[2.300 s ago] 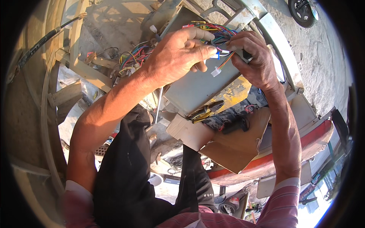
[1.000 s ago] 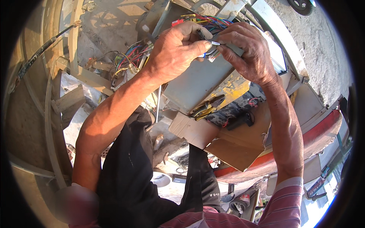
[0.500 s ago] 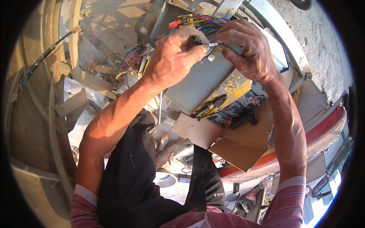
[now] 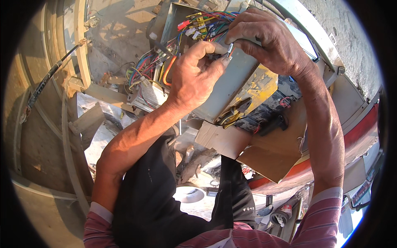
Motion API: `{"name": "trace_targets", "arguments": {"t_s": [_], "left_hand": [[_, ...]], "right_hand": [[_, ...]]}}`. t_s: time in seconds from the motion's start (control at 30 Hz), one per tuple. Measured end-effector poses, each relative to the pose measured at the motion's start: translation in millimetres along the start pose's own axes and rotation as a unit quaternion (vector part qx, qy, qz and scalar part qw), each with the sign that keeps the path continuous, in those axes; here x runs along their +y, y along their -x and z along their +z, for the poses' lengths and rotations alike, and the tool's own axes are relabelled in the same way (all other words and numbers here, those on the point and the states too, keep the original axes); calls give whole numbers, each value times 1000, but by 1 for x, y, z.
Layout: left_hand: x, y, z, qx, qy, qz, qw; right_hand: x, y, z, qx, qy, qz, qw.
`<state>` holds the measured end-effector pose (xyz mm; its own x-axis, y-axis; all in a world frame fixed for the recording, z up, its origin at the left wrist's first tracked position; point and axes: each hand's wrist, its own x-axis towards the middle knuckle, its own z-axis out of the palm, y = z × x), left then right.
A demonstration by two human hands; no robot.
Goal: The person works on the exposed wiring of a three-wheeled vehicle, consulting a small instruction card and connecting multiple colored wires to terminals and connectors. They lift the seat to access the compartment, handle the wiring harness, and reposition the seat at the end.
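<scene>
Between my two hands runs a thin wire (image 4: pixel 230 48) with a white printed sleeve around it, standing nearly upright. My left hand (image 4: pixel 193 76) pinches its lower end between thumb and forefinger. Just above, my right hand (image 4: pixel 269 45) grips the upper part with thumb and fingertips. Both hands are over a grey metal box (image 4: pixel 221 89). Behind them a bundle of coloured wires (image 4: pixel 221 17) crosses the box, with yellow, white and red connectors (image 4: pixel 200 28) beside it. The far end of the held wire is hidden by my fingers.
Yellow-handled pliers (image 4: pixel 237 112) lie along the box's near edge. Nearer stands cardboard (image 4: pixel 271 159), with a black cylindrical object (image 4: pixel 275 124) above it. Loose wires (image 4: pixel 142 70) tangle at the left. Wooden framing (image 4: pixel 82 58) fills the left side. My knees are below.
The held wire has turned from level to nearly upright. My left hand has moved slightly down, and the right remains above it. The whole view has shifted a little.
</scene>
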<state>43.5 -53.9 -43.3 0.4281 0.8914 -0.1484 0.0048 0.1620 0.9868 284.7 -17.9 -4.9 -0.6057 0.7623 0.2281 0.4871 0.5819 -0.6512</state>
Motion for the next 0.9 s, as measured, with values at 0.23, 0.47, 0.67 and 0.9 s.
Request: {"name": "trace_targets", "arguments": {"t_s": [0.23,0.47,0.67,0.9], "left_hand": [[0,7,4,-26,-10,7,1000],[0,5,1,-48,-31,-3,998],[-3,3,5,-26,-19,47,998],[0,1,4,-35,-48,56,997]], "right_hand": [[-4,-2,-1,-2,-19,22,1000],[-3,-1,-2,0,-41,30,999],[-2,-1,-2,3,-53,20,998],[3,1,1,16,-19,5,1000]]}}
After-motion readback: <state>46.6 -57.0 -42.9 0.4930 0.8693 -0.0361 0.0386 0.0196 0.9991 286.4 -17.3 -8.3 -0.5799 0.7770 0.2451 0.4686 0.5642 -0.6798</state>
